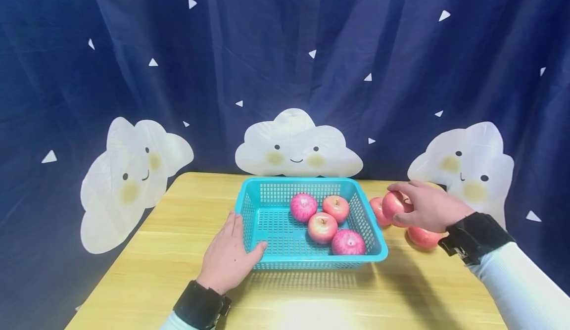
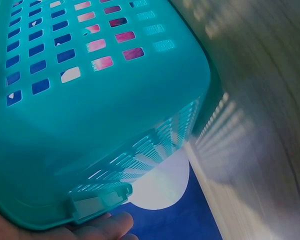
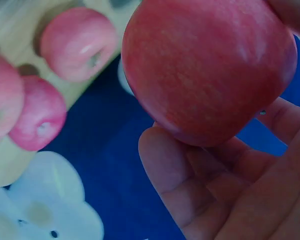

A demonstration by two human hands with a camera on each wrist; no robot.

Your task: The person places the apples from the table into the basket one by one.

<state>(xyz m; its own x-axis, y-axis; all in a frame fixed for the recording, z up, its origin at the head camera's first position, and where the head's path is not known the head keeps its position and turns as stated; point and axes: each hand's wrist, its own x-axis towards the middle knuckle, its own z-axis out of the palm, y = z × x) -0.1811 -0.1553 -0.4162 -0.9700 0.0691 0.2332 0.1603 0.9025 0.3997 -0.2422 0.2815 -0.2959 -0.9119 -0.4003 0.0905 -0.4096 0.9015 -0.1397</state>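
Observation:
Raised over the table to the right of the basket, a red apple (image 1: 395, 207) is held in my right hand (image 1: 429, 205). The right wrist view shows this held apple (image 3: 210, 65) large, with the fingers (image 3: 165, 155) bent around its side. My left hand (image 1: 229, 253) rests at the near left corner of a turquoise basket (image 1: 378, 253), fingers straight along the left rim and thumb at the front rim. Inside the basket's right half sit several apples (image 1: 322, 227), some pale red, some striped deep pink. The left wrist view shows the basket's perforated wall (image 2: 115, 100) close up.
Beside the basket's right wall lies one apple (image 1: 377, 211), and another (image 1: 423, 238) is below my right wrist. The right wrist view has a deep pink apple (image 3: 39, 112) there too. Behind the wooden table (image 1: 178, 241) hangs a dark blue curtain (image 1: 267, 33) with clouds.

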